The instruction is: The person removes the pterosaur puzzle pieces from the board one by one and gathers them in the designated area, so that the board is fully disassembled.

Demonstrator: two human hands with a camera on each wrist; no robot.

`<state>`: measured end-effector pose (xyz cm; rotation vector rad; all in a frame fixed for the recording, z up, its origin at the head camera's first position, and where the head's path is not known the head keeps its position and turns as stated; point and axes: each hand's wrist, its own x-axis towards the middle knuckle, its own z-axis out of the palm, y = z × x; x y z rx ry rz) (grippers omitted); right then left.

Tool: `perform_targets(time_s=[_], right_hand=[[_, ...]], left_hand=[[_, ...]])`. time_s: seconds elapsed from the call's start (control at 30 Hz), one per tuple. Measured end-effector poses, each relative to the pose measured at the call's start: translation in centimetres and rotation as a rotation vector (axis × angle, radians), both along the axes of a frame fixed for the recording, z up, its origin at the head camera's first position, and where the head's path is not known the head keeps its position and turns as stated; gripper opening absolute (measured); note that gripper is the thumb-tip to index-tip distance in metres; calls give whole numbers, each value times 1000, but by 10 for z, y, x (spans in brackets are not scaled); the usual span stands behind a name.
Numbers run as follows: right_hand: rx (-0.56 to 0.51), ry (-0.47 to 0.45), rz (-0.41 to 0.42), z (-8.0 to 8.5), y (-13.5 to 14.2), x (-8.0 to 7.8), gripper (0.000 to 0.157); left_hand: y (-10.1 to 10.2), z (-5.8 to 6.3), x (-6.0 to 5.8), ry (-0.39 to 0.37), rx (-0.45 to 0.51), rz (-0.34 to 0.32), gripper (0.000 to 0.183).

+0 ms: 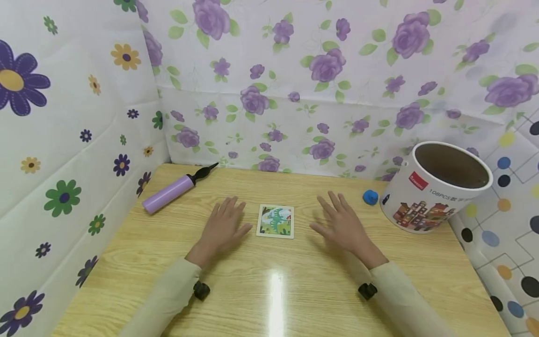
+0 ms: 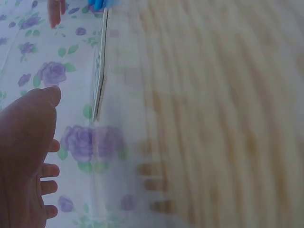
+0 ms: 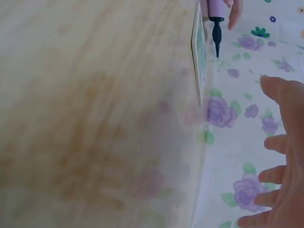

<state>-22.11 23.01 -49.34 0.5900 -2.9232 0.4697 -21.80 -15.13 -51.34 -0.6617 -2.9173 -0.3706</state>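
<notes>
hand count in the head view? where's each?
2. The left hand is left of the dinosaur picture card; the right hand is right of it. Neither touches the card.

White bucket point(image 1: 425, 199), right of the right hand point(image 1: 343, 222) and slightly farther off: "108PCS" printed in dark type on its side, followed by small characters, not legible. Red label point(image 1: 418, 180) above that line, same bucket: white brand lettering, too small to read surely.
</notes>
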Motion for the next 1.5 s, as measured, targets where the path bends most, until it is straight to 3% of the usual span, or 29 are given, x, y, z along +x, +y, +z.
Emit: perform_targets(time_s=[0.2, 0.63, 1.07, 1.27, 1.5], right_hand=[[-63, -44, 79, 5, -10, -12, 83], [-185, -91, 198, -1, -29, -44, 64], [-261, -172, 249, -13, -47, -88, 50], [-256, -230, 271, -12, -62, -98, 48], [-291, -272, 318, -17, -74, -104, 44]], left_hand=[[18, 3, 9, -26, -4, -64, 73], [57, -6, 31, -106, -81, -173, 76], [88, -7, 29, -197, -120, -233, 81], [97, -7, 23, -206, -104, -242, 80], [102, -10, 18, -221, -155, -217, 80]])
